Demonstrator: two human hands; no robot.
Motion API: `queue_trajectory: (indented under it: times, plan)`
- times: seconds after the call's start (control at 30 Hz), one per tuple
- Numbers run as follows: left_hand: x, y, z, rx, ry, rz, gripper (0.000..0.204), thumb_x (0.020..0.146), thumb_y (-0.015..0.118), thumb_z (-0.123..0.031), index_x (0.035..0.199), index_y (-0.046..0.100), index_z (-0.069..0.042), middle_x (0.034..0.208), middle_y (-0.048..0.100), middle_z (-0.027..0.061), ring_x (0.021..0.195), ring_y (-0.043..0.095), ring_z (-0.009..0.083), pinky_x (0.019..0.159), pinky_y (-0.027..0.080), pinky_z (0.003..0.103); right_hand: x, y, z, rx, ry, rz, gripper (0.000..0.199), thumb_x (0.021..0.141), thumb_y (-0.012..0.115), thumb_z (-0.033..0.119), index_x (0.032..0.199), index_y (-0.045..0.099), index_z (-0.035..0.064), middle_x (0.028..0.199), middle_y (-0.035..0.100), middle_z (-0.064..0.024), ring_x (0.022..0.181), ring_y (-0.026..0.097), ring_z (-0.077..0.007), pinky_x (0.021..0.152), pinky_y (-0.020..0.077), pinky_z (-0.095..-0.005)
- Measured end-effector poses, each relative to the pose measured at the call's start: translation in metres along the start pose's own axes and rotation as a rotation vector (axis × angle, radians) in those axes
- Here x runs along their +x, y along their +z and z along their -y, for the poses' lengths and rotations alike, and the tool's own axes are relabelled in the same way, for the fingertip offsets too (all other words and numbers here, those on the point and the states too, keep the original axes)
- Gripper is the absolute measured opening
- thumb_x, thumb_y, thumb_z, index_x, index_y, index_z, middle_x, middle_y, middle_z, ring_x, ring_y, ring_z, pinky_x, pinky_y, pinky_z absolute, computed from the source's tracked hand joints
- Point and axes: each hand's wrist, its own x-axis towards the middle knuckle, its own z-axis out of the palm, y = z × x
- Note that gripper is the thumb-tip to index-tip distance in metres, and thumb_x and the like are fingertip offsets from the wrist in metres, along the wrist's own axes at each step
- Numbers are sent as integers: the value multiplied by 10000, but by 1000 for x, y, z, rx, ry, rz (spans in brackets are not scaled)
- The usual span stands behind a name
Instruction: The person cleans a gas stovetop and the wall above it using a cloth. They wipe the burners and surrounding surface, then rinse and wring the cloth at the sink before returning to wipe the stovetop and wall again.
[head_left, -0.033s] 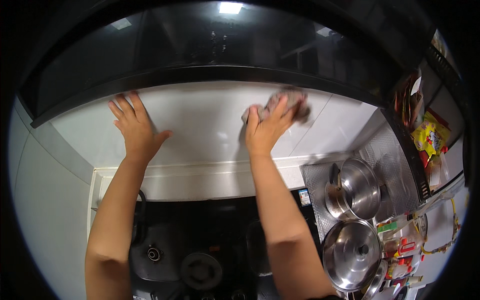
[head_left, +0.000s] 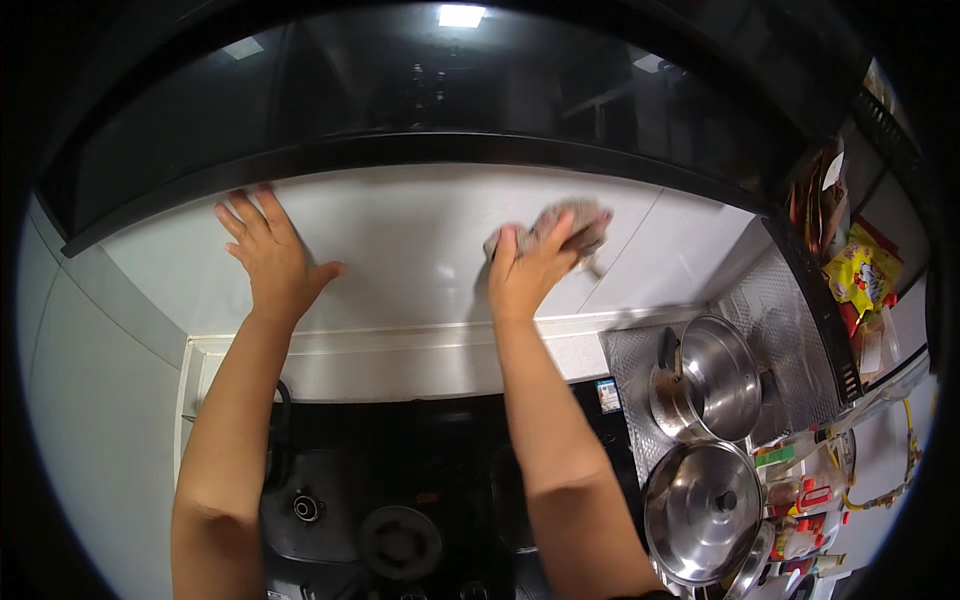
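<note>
Black hob [head_left: 445,430] near, white tiled wall [head_left: 395,250] beyond, grey-brown cloth [head_left: 593,230] up against it.
Right of the hob, a steel lid [head_left: 695,525] with a dark knob; past it, a steel pot [head_left: 722,375] on a silver quilted sheet [head_left: 632,400]. Behind the hob, a pale ledge [head_left: 400,375]. Farther, the right hand [head_left: 530,275] grasps the bunched cloth between thumb and fingers, on the wall right of centre; cloth somewhat blurred. Its long axis slants, low end left by the thumb, high end right past the fingertips; a loose corner points downward at the right. Left hand [head_left: 270,260] holds nothing: flat on the wall, fingers spread upward, thumb rightward, fingertips by the lower edge of a glossy black hood [head_left: 350,95].
</note>
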Motion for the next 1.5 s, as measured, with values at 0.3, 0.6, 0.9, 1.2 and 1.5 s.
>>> queue_trajectory:
  times: [0.3, 0.6, 0.9, 1.2, 1.5]
  plan:
    - [8, 10, 1, 153, -65, 89, 1461, 475, 936, -411, 1440, -56, 55, 1453, -45, 394, 1359, -52, 584, 998, 208, 737, 15, -20, -132, 228, 580, -325, 800, 933, 522, 428, 1470, 142, -27, 1528, 80, -254, 1397, 159, -400, 1128, 225, -486]
    - [12, 1, 36, 347, 98, 229, 1353, 496, 925, -386, 1441, 15, -53, 1438, 30, 374, 1333, -12, 621, 948, 193, 784, -37, 43, -4, 554, 969, -516, 602, 988, 432, 347, 1472, 208, 67, 1439, 270, -223, 1255, 408, -379, 964, 449, -491]
    - [14, -10, 56, 431, 262, 169, 1117, 644, 854, -287, 1480, 114, -305, 1482, 163, 193, 1357, 135, 509, 983, 242, 747, -128, 54, 61, 494, 350, -206, 598, 953, 512, 163, 1456, 248, -23, 1480, 214, -258, 1360, 267, -408, 1120, 256, -469]
    - [22, -20, 101, 467, 389, 67, 1173, 566, 880, -283, 1461, 138, -442, 1505, 174, 151, 1331, 210, 458, 963, 262, 752, -107, 78, 52, -410, -420, 110, 405, 821, 616, 192, 1203, 585, 61, 1208, 469, -267, 1255, 292, -564, 1033, 235, -635]
    - [23, -13, 106, 486, 382, 85, 1210, 498, 907, -316, 1440, 156, -428, 1520, 114, 179, 1337, 184, 491, 944, 266, 761, -103, -5, 0, 295, -644, 745, 308, 712, 603, -23, 956, 661, 156, 976, 624, -38, 1066, 547, -311, 933, 433, -445]
